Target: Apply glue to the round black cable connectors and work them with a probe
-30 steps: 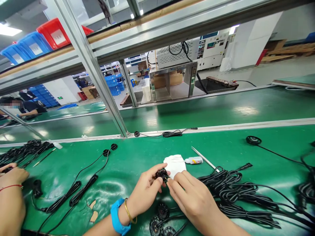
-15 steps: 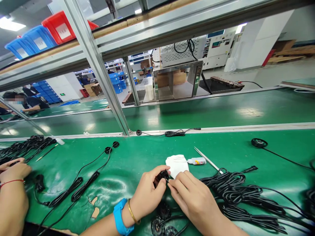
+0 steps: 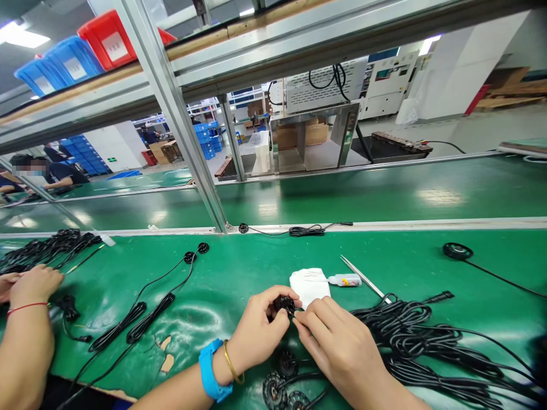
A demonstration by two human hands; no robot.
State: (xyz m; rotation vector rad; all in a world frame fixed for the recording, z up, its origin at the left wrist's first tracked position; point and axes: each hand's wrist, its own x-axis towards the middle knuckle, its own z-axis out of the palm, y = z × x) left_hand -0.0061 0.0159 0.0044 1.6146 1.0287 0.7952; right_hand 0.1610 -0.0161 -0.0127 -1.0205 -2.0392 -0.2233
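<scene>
My left hand (image 3: 259, 332), with a blue watch band and a gold bangle at the wrist, grips a small round black part (image 3: 285, 304) between thumb and fingers. Close against it, my right hand (image 3: 337, 340) pinches what looks like the thin black cable at that part; the fingers hide most of it. Below the hands lie several more round black parts (image 3: 273, 389) with cables attached. A white cloth (image 3: 309, 286) rests just beyond my fingers, beside a small glue bottle (image 3: 345, 280). Metal tweezers (image 3: 364, 278) lie to the right of the bottle.
Bundled black cables (image 3: 410, 324) are heaped on the right. Two coiled cables (image 3: 150, 319) lie left on the green mat. A co-worker's hands (image 3: 36, 287) are at the far left near a cable pile (image 3: 47, 250). A metal post (image 3: 183, 125) rises behind the mat.
My hands stay on the round black part with nearly the same grip. The view has shifted slightly. At the far left, the co-worker's hands have moved a little up and to the right.
</scene>
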